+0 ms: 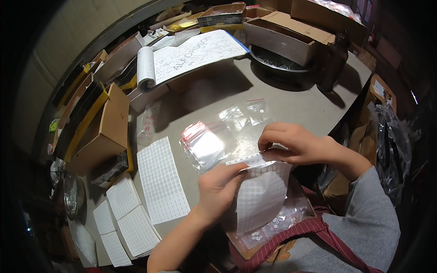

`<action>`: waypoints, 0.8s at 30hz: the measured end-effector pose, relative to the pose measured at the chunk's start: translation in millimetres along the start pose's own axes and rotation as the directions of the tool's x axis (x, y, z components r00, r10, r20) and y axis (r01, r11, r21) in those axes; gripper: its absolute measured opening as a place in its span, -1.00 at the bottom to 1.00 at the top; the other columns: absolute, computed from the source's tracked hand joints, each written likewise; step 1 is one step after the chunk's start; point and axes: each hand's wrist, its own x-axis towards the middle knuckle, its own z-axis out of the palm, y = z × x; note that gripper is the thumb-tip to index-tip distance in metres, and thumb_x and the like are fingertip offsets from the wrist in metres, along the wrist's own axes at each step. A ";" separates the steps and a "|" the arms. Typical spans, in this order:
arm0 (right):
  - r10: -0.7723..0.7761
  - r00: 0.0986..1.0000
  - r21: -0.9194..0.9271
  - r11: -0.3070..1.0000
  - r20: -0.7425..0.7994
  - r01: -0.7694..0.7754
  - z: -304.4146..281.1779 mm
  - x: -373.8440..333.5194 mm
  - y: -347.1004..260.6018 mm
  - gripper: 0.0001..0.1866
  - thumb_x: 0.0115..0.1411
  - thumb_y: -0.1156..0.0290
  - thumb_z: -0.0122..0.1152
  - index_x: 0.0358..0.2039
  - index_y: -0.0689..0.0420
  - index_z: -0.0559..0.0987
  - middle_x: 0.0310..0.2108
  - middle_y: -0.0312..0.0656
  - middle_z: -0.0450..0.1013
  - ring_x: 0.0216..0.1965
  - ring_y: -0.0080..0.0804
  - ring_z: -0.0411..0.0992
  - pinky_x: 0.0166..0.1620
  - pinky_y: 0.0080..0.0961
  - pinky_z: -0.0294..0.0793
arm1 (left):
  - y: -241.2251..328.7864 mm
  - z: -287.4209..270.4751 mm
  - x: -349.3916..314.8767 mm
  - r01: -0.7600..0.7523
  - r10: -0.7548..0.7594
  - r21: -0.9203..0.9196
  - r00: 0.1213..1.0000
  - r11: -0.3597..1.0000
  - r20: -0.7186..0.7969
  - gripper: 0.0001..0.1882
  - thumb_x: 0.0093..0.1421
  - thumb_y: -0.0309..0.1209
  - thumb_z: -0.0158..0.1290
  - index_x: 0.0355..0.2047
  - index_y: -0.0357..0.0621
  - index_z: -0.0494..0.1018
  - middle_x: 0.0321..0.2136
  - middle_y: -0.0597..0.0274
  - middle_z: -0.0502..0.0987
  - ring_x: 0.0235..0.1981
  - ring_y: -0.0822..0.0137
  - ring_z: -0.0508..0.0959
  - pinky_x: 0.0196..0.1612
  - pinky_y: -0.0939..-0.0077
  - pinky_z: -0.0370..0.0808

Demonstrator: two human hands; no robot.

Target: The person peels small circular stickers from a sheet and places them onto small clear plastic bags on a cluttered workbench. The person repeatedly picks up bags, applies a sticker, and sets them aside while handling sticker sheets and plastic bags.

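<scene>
In front of me, a white sheet of small round stickers hangs down, its top edge bent over so that a printed strip shows. My left hand pinches this sheet at its upper left. At the upper right, the curled fingers of my right hand are closed on the bent edge; whether a single sticker is between them is hidden. Below the sheet, a shallow box near my lap holds clear bags with small white rings. A stack of clear zip bags with red tops lies just beyond my left hand.
Another sticker sheet and several smaller printed sheets lie to the left. Small filled bags lie beyond my hands. Farther back are a notepad, a black bowl and a dark bottle. Cardboard boxes line the left side.
</scene>
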 end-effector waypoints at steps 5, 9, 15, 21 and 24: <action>-0.092 0.995 -0.208 0.973 0.035 0.098 4.5 3.2 -5.0 -0.72 0.07 0.55 0.29 -0.19 0.19 0.48 -0.26 -0.02 0.45 -0.18 0.06 0.46 -0.12 -0.18 0.47 | -3.7 2.3 0.9 -0.053 0.053 0.012 0.997 0.999 -0.047 -0.82 0.20 -0.55 0.20 -0.17 -0.24 0.64 -0.42 0.03 0.62 -0.43 0.22 0.61 -0.30 0.42 0.51; -0.158 0.987 -0.172 0.973 -0.006 0.154 4.0 3.8 3.5 -0.76 0.08 0.56 0.29 -0.22 0.18 0.50 -0.28 -0.07 0.46 -0.22 -0.06 0.48 -0.19 -0.26 0.48 | -5.7 5.5 0.7 0.046 -0.049 -0.044 0.997 0.998 -0.062 -0.82 0.20 -0.54 0.20 -0.17 -0.27 0.64 -0.35 -0.01 0.66 -0.37 0.21 0.65 -0.24 0.45 0.55; 0.325 0.938 0.012 0.944 0.116 -0.329 -43.2 63.6 72.6 -0.75 0.19 0.33 0.28 -0.33 0.30 0.55 -0.49 -0.18 0.49 -0.41 -0.50 0.41 -0.26 -0.45 0.44 | -1.2 4.6 -0.3 0.172 -0.177 -0.115 0.984 0.978 -0.036 -0.82 0.19 -0.54 0.21 -0.18 -0.29 0.65 -0.32 -0.01 0.68 -0.33 0.23 0.68 -0.21 0.46 0.56; 0.355 0.927 -0.199 0.924 0.125 -0.327 -32.4 83.0 104.7 -0.70 0.11 0.26 0.33 -0.32 0.27 0.64 -0.35 -0.01 0.60 -0.28 -0.14 0.57 -0.17 -0.27 0.52 | 3.6 2.7 3.9 0.021 -0.024 -0.080 0.999 0.997 -0.031 -0.82 0.18 -0.55 0.22 -0.19 -0.28 0.65 -0.35 0.00 0.67 -0.38 0.23 0.66 -0.26 0.44 0.55; 0.407 0.910 -0.433 0.837 0.083 -0.335 -37.8 94.1 97.0 -0.65 0.10 0.24 0.39 -0.26 0.26 0.59 -0.32 0.04 0.59 -0.23 -0.03 0.58 -0.16 -0.22 0.53 | 0.7 4.1 2.4 -0.012 0.010 -0.092 1.000 0.996 -0.025 -0.83 0.18 -0.55 0.22 -0.20 -0.28 0.64 -0.35 0.00 0.67 -0.39 0.22 0.65 -0.29 0.43 0.55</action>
